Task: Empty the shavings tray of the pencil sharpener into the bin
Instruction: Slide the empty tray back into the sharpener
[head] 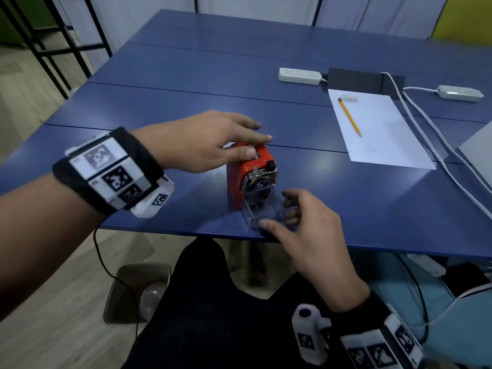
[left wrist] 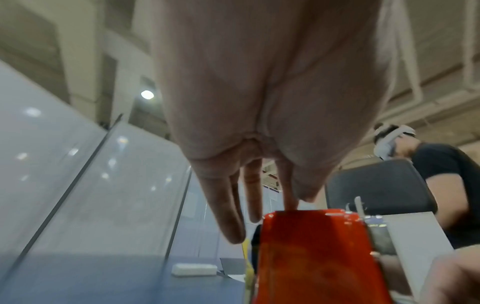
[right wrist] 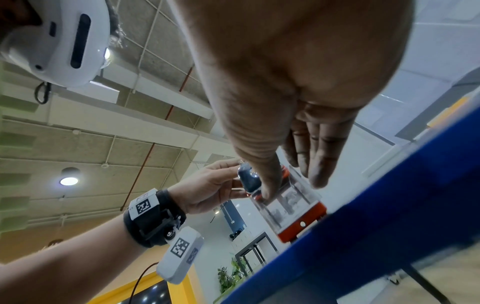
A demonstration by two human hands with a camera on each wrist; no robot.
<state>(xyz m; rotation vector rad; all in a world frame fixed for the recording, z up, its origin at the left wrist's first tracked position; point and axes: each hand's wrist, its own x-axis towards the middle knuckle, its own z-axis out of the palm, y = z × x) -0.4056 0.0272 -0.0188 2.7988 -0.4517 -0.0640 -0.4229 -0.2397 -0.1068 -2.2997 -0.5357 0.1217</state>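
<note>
Blue table (head: 159,107): L hand (head: 202,142) grips sharpener (head: 250,169); R hand (head: 306,225) pinches tray (head: 266,211).

Your left hand (head: 202,142) covers the top of the sharpener (head: 249,166), so you cannot tell how firm that grip is. The clear tray (head: 266,209) shows no contents you can make out through glare and blur. Your right hand (head: 306,227) hides the tray's near corner. Your legs cut off part of the bin (head: 127,288) under the table (head: 159,102).
</note>
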